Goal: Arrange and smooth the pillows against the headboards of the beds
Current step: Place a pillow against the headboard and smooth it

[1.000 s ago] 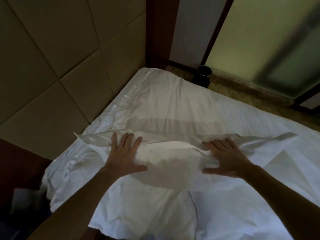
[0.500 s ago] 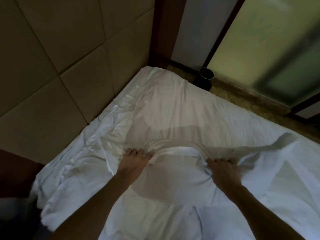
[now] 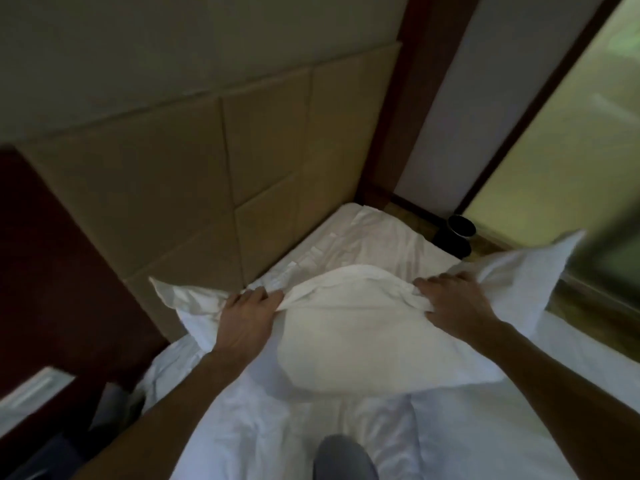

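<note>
A white pillow (image 3: pixel 349 341) is lifted off the white bed (image 3: pixel 374 244), its far edge raised and its two flat corners sticking out to either side. My left hand (image 3: pixel 247 317) grips the pillow's far edge on the left. On the right, my right hand (image 3: pixel 453 303) grips the same edge. The tan padded headboard (image 3: pixel 194 188) stands behind and to the left of the pillow, with bare sheet between them.
A dark wooden panel (image 3: pixel 52 258) adjoins the headboard at left. A black round bin (image 3: pixel 457 233) stands on the floor past the bed's far corner, beside a frosted glass partition (image 3: pixel 554 133). My grey-clad knee (image 3: pixel 343 459) rests on the bed's near edge.
My hands went from lying flat on the pillow to gripping its far edge, then lifted it off the bed. My view tilted upward toward the headboard.
</note>
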### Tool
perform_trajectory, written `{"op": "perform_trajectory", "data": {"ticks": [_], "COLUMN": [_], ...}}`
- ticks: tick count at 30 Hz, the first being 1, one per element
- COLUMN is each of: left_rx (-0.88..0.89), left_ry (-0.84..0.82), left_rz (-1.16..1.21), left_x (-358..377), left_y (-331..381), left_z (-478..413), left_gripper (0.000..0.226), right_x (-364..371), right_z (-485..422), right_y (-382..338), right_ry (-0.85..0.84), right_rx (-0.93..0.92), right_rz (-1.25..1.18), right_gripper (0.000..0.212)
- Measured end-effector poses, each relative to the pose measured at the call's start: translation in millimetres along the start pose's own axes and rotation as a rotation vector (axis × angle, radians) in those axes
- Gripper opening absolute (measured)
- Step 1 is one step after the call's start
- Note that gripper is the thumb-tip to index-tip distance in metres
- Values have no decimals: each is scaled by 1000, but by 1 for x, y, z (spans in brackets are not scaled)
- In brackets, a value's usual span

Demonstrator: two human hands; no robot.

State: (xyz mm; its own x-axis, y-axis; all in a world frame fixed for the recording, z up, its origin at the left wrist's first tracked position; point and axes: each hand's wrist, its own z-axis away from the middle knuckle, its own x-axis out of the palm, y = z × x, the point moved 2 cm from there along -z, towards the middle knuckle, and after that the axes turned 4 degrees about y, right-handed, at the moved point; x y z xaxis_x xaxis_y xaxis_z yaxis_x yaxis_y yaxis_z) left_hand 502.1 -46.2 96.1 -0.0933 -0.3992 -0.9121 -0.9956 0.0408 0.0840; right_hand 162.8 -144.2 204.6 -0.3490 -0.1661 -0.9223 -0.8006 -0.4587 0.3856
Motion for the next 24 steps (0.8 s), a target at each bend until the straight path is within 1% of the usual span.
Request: {"op": "perform_trajectory", "data": {"ticks": [3, 7, 10, 11, 13, 14, 16, 19, 20, 22, 24], "left_rx": [-151, -273, -372, -397, -426, -439, -442, -397, -367, -308, -262], "left_ry": [-10, -40, -90, -101, -121, -146, -230, -306, -308, -295, -239], "left_rz": [-31, -61, -89, -92, -100, -98, -93, -148, -166, -181, -220], "left_x": [-16, -12, 3, 12, 33, 45, 68, 96, 102, 113, 122], "left_y": [-28, -54, -70, -74, -77, -77, -74, -68, -65, -57, -50], "left_z": [12, 19, 17, 15, 13, 13, 8, -13, -26, -60, -94], "left_gripper": [24, 25, 29, 28, 17, 23, 45, 59, 58, 49, 45], "right_x": [-24, -30, -15, -7, 15, 27, 55, 98, 111, 136, 154], "right_z": [-52, -122, -172, -188, -216, -226, -247, -272, -281, -300, -323], "right_y": [-19, -45, -62, -67, -74, -75, -71, -52, -45, -30, -18], "right_ry": [23, 82, 77, 68, 48, 35, -7, -62, -78, -86, -78], "right_rx": [-106, -241, -324, -349, -404, -422, -436, -448, -454, -449, -439], "right_rz": [25, 10, 13, 7, -9, -18, -37, -74, -83, -115, -157], "right_gripper": [42, 42, 46, 46, 45, 43, 43, 46, 47, 46, 45]}}
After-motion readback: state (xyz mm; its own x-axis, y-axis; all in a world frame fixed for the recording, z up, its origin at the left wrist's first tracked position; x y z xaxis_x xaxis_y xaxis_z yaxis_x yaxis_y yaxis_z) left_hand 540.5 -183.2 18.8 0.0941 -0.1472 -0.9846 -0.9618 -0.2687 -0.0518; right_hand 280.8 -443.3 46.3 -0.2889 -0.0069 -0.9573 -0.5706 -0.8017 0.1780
